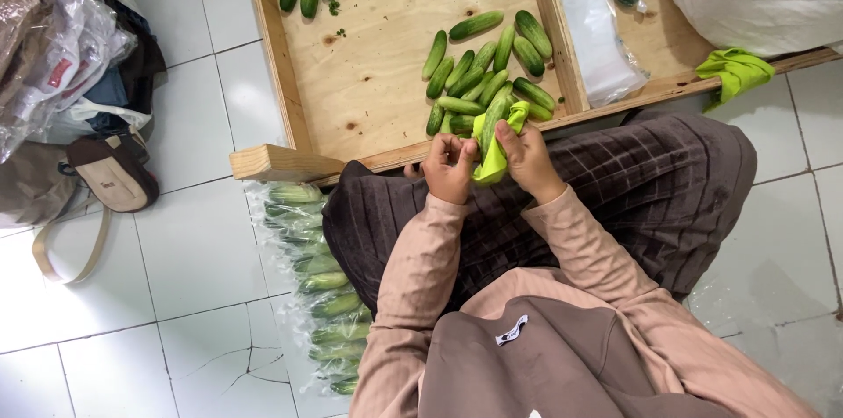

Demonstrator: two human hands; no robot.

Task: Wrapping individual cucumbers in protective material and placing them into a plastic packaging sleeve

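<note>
Where the lap is covered by a dark checked skirt (615, 198), both hands are kept close to the body, so that the work is done just over the knees. A yellow-green cloth strip (493, 159) is pinched by the right hand (531, 163) at its upper end, while its lower end is gripped by the curled fingers of the left hand (450, 168); the strip is thus held stretched between the two, apparently so that it can be handled with control. Beside the left knee, on the white tiled floor (176, 295), a row of bagged cucumbers (316, 286) is laid within easy reach. Just beyond the hands, a heap of loose cucumbers (483, 80) is gathered at the near edge of a shallow wooden tray (369, 93), close enough to be picked without stretching. Farther off, a second green cloth (736, 71) is draped over the tray's edge, and clear plastic bags (597, 36) lie in the neighbouring compartment.
</note>
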